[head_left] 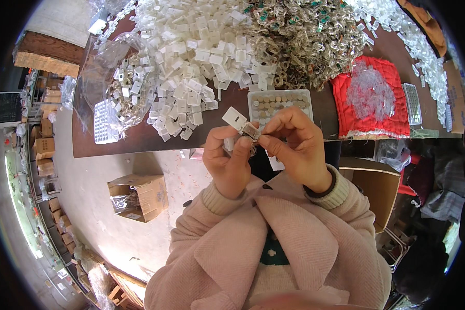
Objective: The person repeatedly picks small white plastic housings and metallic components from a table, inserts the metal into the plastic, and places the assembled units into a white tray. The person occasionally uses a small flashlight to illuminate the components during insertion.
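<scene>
In front of my chest, over the table's near edge, both hands meet at a small white plastic case with a dark slot in its flap. My left hand is closed around the case's lower part, thumb and fingers on its sides. A small dark and clear part shows at the case's end, between the hands. My right hand pinches at this part, but its fingertips hide what exactly they hold. Just beyond the hands is a clear plastic tray of small round, coin-like discs.
White plastic cases are heaped on the dark table. Alongside lies a tangled pile of clear, wired parts. Clear plastic pieces rest on a red cloth at right. A plastic bag lies left; a cardboard box stands below.
</scene>
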The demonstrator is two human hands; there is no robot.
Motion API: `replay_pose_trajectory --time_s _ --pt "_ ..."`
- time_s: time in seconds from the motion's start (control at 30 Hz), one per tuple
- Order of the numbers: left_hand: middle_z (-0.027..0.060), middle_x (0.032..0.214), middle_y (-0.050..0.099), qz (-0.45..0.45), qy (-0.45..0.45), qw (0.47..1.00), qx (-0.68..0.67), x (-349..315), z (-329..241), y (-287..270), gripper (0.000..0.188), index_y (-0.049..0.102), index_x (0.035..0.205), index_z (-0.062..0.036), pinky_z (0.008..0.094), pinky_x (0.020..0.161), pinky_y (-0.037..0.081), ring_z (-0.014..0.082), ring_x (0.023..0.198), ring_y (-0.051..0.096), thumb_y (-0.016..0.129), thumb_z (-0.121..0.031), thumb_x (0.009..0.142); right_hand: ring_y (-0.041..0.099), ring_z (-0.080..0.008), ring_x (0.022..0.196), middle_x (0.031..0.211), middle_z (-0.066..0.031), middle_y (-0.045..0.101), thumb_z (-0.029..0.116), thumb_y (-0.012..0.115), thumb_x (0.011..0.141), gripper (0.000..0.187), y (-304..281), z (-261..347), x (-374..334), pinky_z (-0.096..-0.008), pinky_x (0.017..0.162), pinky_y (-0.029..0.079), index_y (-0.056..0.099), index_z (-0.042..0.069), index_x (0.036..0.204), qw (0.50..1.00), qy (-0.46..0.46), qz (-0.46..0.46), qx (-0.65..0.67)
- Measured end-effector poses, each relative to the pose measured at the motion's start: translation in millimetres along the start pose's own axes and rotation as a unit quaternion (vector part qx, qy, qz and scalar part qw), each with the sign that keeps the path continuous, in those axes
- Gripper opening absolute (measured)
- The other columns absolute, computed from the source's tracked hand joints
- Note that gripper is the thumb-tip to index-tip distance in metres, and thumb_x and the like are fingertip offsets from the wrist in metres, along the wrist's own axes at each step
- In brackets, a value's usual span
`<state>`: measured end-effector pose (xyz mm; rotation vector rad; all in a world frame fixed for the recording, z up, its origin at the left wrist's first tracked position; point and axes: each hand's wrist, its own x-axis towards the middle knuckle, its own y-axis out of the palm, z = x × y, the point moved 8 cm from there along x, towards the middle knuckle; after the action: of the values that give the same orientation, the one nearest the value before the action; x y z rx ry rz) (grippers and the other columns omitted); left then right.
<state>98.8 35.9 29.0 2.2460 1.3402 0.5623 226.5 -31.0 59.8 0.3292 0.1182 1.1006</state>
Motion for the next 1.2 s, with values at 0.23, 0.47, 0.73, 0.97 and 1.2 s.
replay_pose_trajectory --time_s 0.23,0.47,0.73,0.97,1.2 --pt "0.017 0.107 0.068 -0.022 -0.007 0.999 -0.032 -2.3 8.1 -7.4 0.018 0.053 0.109 -0.005 0.0312 0.084 0.055 0.0212 0.097 0.066 0.065 -0.004 0.095 0.062 -0.0182 0.075 0.095 -0.0095 0.063 -0.01 0.072 0.079 0.029 15.1 17.8 -9.5 -0.0281 0.073 0.053 0.069 0.001 0.106 0.943 -0.173 0.014 -0.285" --pt "0.0152 0.109 0.067 0.01 -0.16 0.984 -0.083 -5.6 26.3 -22.6 0.019 0.05 0.113 -0.0068 0.0233 0.071 0.052 0.0165 0.09 0.065 0.06 -0.004 0.097 0.065 -0.0255 0.085 0.095 -0.0135 0.067 -0.006 0.074 0.076 0.033 2.3 9.2 -21.7 -0.0344 0.074 0.054 0.071 0.004 0.107 0.938 -0.145 0.03 -0.314" --pt "0.019 0.105 0.067 -0.038 -0.178 0.982 -0.049 -8.1 35.4 -48.3 0.012 0.055 0.11 -0.0082 0.0155 0.044 0.032 0.0096 0.068 0.057 0.058 -0.006 0.099 0.068 -0.0278 0.079 0.094 -0.0137 0.069 -0.004 0.071 0.082 0.024 -35.9 -3.0 6.0 -0.033 0.069 0.055 0.071 0.005 0.105 0.843 -0.186 -0.054 -0.502" --pt "0.0204 0.104 0.069 -0.02 -0.194 0.975 -0.106 -7.9 36.9 -50.0 0.017 0.055 0.113 -0.0079 0.0172 0.043 0.029 0.0076 0.064 0.056 0.061 -0.004 0.097 0.066 -0.0322 0.078 0.091 -0.0116 0.066 -0.003 0.071 0.081 0.025 -15.7 -13.3 17.0 -0.0374 0.067 0.055 0.071 0.007 0.104 0.786 -0.194 -0.027 -0.586" --pt "0.0216 0.107 0.069 -0.04 -0.212 0.972 -0.095 -7.0 38.8 -50.4 0.015 0.056 0.113 -0.0071 0.0162 0.043 0.031 0.01 0.07 0.06 0.059 -0.004 0.098 0.064 -0.0305 0.087 0.092 -0.0095 0.063 -0.004 0.063 0.077 0.026 -6.0 -16.6 20.1 -0.0397 0.071 0.054 0.064 0.006 0.102 0.778 -0.209 0.047 -0.591"
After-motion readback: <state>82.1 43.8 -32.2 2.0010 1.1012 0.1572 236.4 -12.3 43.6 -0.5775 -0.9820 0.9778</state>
